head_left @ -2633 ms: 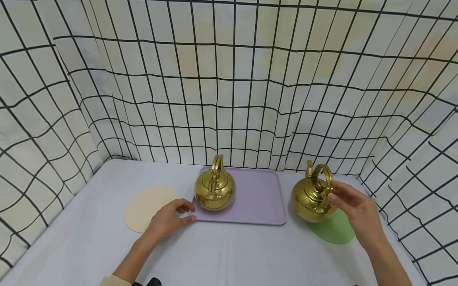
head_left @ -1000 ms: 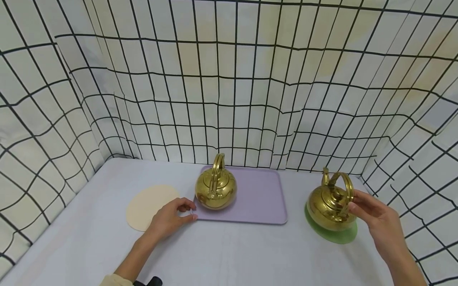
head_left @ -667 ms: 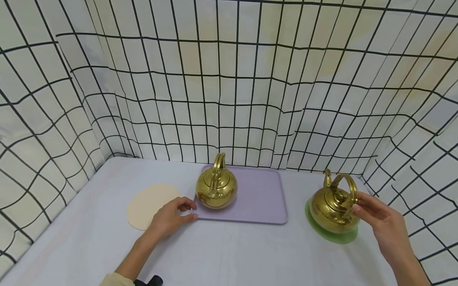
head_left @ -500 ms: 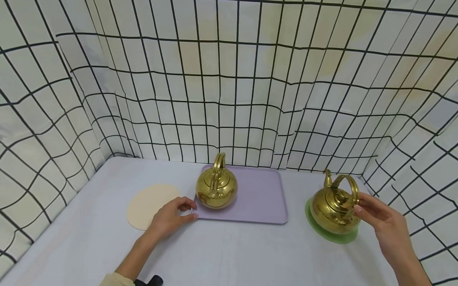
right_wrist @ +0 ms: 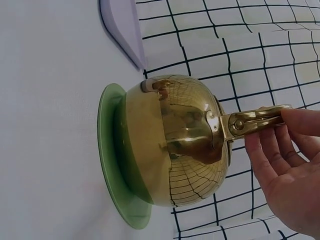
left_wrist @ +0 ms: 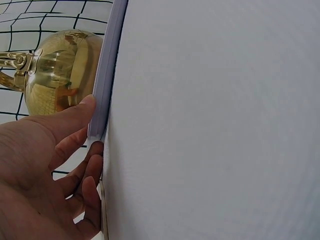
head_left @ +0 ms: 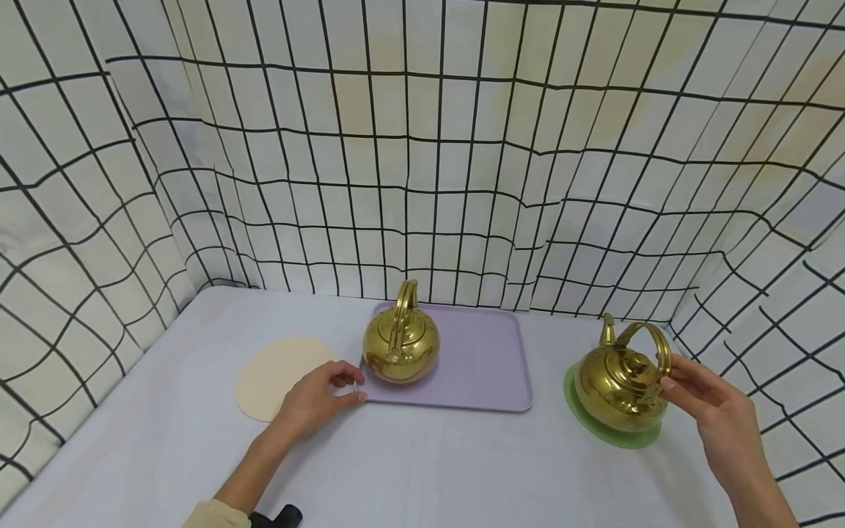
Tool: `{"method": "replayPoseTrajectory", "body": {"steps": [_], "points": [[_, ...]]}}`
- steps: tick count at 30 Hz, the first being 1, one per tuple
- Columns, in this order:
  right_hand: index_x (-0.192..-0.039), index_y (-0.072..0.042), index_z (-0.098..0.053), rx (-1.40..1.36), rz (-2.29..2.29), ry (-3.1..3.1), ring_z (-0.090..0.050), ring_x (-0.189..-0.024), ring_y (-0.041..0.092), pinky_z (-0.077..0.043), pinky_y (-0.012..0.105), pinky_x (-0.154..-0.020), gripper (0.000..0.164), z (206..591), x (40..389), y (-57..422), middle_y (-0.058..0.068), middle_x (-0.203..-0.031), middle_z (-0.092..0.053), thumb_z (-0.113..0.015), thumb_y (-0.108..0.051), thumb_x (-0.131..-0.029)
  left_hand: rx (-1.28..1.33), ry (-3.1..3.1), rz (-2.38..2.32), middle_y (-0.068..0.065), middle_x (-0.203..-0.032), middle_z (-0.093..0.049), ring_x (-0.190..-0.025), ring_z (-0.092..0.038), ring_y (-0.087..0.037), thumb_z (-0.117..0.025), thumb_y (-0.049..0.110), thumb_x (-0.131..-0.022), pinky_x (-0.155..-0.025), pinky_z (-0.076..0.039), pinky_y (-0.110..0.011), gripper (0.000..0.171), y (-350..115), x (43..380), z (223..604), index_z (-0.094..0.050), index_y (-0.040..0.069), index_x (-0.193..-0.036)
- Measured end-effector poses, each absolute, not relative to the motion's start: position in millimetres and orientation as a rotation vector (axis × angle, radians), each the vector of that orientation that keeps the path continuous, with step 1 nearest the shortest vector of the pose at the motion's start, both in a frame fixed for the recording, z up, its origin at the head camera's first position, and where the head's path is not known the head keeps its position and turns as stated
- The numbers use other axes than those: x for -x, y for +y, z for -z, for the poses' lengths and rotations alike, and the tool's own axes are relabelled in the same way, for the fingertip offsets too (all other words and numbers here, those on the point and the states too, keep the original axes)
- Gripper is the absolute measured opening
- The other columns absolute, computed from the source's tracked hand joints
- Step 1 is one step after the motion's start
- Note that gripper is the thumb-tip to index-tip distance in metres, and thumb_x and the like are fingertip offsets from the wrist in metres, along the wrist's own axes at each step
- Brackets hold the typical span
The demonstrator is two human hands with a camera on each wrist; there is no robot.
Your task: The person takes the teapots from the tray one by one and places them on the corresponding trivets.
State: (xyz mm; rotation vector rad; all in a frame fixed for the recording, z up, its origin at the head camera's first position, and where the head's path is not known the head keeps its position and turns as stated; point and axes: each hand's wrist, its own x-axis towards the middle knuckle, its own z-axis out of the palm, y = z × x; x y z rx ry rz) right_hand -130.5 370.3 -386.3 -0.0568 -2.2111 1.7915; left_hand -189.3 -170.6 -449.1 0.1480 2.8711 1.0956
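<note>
On the right, a brass kettle (head_left: 620, 389) sits on a round green mat (right_wrist: 112, 165), its spout toward the back wall. My right hand (head_left: 716, 414) pinches the kettle's arched handle (right_wrist: 257, 121) between thumb and fingers. Another brass kettle (head_left: 400, 348) rests on the left end of a lilac tray (head_left: 482, 359). At the tray's near left corner, my left hand (head_left: 317, 400) holds the edge. The left wrist view shows the left thumb (left_wrist: 82, 112) on the tray rim (left_wrist: 104, 85) and the other fingers beside and below the corner, partly hidden.
A round cream mat (head_left: 280, 374) lies left of the tray, partly behind my left hand. White cloth (head_left: 422, 469) covers the table. White walls with a black grid (head_left: 422, 161) enclose the back and both sides.
My right hand has carried the right-hand kettle rightward from beside the tray onto the green mat. Lately the handle has leaned slightly further right. The left hand keeps its place at the tray corner.
</note>
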Motion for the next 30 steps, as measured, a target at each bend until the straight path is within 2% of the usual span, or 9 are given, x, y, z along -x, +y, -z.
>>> {"method": "replayPoseTrajectory", "body": {"steps": [7,11,16,20,23,30], "points": [[-0.130,-0.019,-0.068,0.054,-1.641,-2.339,-0.066,-0.097,-0.010,-0.049,0.004,-0.082,0.029,380.6,132.8,367.7,-0.027,-0.107,-0.071,-0.068,-0.012,-0.102,-0.150,2.879,-1.088,0.001,-0.112,-0.072,-0.107,-0.065,-0.018,-0.084,0.030,-0.088,-0.092,-0.052,-0.047,0.024,-170.8,189.1,448.4,-0.074,0.024,-0.108],[-0.135,-0.018,-0.062,0.097,-1.418,-2.418,-0.063,-0.098,-0.015,-0.046,0.001,-0.082,0.032,375.9,135.2,362.9,-0.032,-0.112,-0.063,-0.067,-0.018,-0.103,-0.146,2.879,-1.094,0.001,-0.112,-0.072,-0.108,-0.065,-0.018,-0.084,0.029,-0.088,-0.093,-0.051,-0.046,0.022,-170.9,188.7,448.4,-0.074,0.024,-0.107],[-0.138,-0.018,-0.060,0.106,-1.248,-2.341,-0.060,-0.103,-0.016,-0.047,0.000,-0.084,0.040,371.9,136.8,355.7,-0.030,-0.118,-0.059,-0.070,-0.012,-0.100,-0.138,2.873,-1.101,0.001,-0.112,-0.072,-0.108,-0.065,-0.018,-0.084,0.030,-0.088,-0.093,-0.051,-0.046,0.023,-170.3,188.2,448.5,-0.074,0.024,-0.108],[-0.136,-0.011,-0.061,0.113,-1.176,-2.269,-0.060,-0.106,-0.012,-0.046,-0.001,-0.087,0.041,366.6,139.2,349.0,-0.026,-0.119,-0.059,-0.073,-0.008,-0.097,-0.134,2.874,-1.101,0.002,-0.112,-0.072,-0.108,-0.065,-0.017,-0.084,0.030,-0.088,-0.092,-0.051,-0.046,0.023,-169.9,188.3,448.5,-0.074,0.025,-0.108],[-0.133,-0.004,-0.063,0.093,-1.133,-2.220,-0.059,-0.106,-0.009,-0.044,-0.001,-0.089,0.040,361.0,141.2,341.5,-0.024,-0.117,-0.059,-0.075,-0.004,-0.094,-0.144,2.877,-1.097,0.002,-0.112,-0.072,-0.108,-0.065,-0.017,-0.084,0.031,-0.088,-0.092,-0.051,-0.047,0.024,-169.6,188.5,448.3,-0.074,0.024,-0.108],[-0.125,0.000,-0.067,-0.052,-1.077,-2.183,-0.059,-0.103,-0.003,-0.045,0.001,-0.089,0.037,351.0,145.9,326.7,-0.017,-0.114,-0.060,-0.077,0.003,-0.090,-0.143,2.875,-1.095,0.002,-0.112,-0.072,-0.108,-0.065,-0.018,-0.084,0.031,-0.088,-0.093,-0.051,-0.047,0.025,-169.9,188.0,448.1,-0.073,0.023,-0.109]]}}
